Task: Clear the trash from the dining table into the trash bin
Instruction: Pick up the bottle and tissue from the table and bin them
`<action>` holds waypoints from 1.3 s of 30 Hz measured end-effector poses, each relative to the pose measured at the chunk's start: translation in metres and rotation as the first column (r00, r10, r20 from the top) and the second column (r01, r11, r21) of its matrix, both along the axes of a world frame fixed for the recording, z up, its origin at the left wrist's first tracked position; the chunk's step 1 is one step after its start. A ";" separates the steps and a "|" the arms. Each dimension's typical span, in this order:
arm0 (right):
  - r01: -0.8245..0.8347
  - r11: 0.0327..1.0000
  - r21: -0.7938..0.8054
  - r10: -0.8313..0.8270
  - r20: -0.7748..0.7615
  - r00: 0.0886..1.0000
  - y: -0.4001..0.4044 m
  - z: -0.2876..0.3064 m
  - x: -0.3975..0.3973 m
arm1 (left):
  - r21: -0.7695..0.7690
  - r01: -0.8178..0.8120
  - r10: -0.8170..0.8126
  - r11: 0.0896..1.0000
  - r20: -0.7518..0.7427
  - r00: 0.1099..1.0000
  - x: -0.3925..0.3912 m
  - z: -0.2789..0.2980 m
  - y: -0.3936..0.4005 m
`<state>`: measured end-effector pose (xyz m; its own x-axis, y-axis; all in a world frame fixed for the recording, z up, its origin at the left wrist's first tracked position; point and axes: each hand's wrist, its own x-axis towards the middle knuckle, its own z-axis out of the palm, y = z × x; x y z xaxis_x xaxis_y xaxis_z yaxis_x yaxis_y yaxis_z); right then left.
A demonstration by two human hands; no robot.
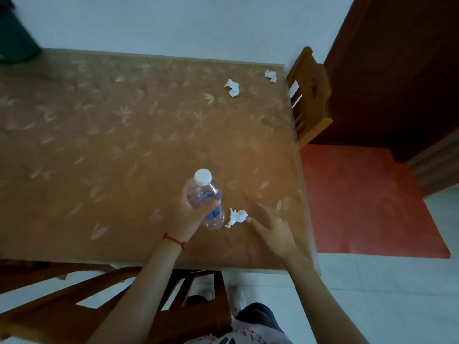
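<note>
My left hand (185, 214) grips a clear plastic bottle (207, 194) with a white cap and blue label, near the table's front edge. Just right of the bottle lies a crumpled white tissue (236, 218). My right hand (272, 227) hovers over the table with fingers spread, its fingertips almost at that tissue. Two more crumpled tissues lie far back right: one tissue (232, 87) and another tissue (270, 75) at the table's corner. A dark green bin (17, 43) stands at the far left, cut off by the frame.
The table (99, 145) has a brown leaf-patterned cover. One wooden chair (309, 95) stands at its right side and another wooden chair (111, 301) stands in front of me. A red mat (367, 199) lies on the floor to the right.
</note>
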<state>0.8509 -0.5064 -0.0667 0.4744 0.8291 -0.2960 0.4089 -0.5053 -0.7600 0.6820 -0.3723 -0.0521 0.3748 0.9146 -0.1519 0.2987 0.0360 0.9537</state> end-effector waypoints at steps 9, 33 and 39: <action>0.102 0.976 -0.192 -0.132 -0.152 0.979 0.047 -0.039 0.000 | -0.047 -0.182 0.186 0.982 0.115 0.976 -0.060 0.024 -0.012; 0.247 0.964 -0.100 -0.265 -0.265 0.927 0.063 -0.042 -0.017 | 0.011 -0.305 0.303 0.952 0.084 0.949 -0.107 0.024 -0.034; 0.181 0.983 0.029 -0.164 -0.310 0.937 0.073 -0.012 -0.028 | 0.054 -0.402 0.395 0.914 0.104 0.913 -0.116 0.030 -0.042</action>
